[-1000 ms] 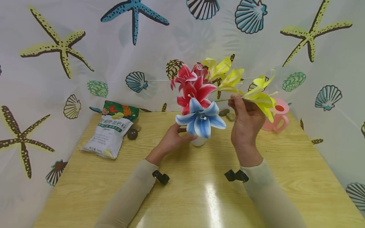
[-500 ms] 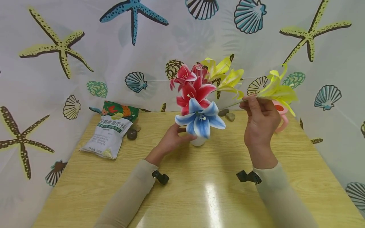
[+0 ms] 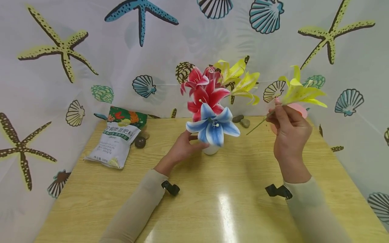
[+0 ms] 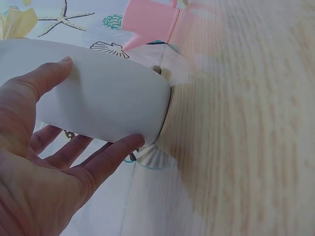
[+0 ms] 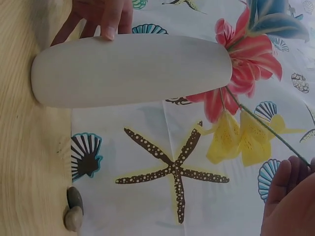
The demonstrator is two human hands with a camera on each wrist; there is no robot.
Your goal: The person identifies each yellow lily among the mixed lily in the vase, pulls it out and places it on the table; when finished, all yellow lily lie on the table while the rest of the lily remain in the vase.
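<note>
My left hand holds a tall white vase standing on the table, thumb on one side and fingers on the other in the left wrist view. Out of the vase's mouth come a blue lily, red lilies and yellow lilies. To the right, my right hand pinches the green stem of a single yellow lily held in the air. This stem slants down-left, its lower end apart from the bouquet in the head view. The blossoms hide most of the vase from above.
Behind my right hand stands a pink watering can, mostly covered in the head view. Small stones lie at the table's back edge. At the left lean a fertilizer bag and, beside it, a round dark stone. A patterned curtain hangs behind.
My right hand has moved right with the yellow lily, away from the bouquet. The stem's lower end, earlier hidden behind the blossoms, now shows. My left hand has stayed on the vase.
</note>
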